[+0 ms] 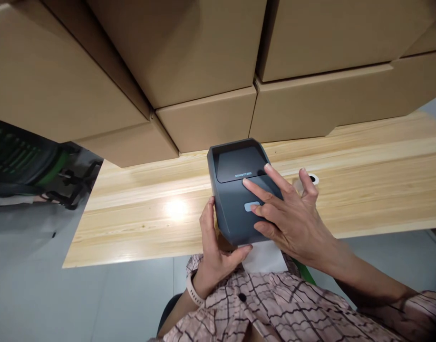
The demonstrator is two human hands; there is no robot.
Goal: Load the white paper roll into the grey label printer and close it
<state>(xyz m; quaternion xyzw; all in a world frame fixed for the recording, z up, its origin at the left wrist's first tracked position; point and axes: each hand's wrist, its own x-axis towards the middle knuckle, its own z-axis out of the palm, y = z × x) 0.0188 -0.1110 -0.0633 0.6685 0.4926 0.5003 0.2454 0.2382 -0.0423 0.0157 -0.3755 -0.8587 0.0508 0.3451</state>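
Note:
A dark grey label printer (228, 204), with a glossy black window and a light blue button on top, stands near the front of the wooden table. My left hand (216, 251) holds its lower left corner, thumb along the front edge and fingers against the side. Over the top lies my right hand (292, 218) with fingers spread. One of its fingertips touches the button, and others rest by the window. White paper (264, 259) shows at the printer's front edge. Partly hidden behind my right hand is a small white roll (314, 179) with a dark core.
Large cardboard boxes (207, 118) are stacked along the back of the wooden table (132, 209). At the far left, a green and black chair (28, 161) stands on the grey floor, with part of another person's arm (21, 200) beside it.

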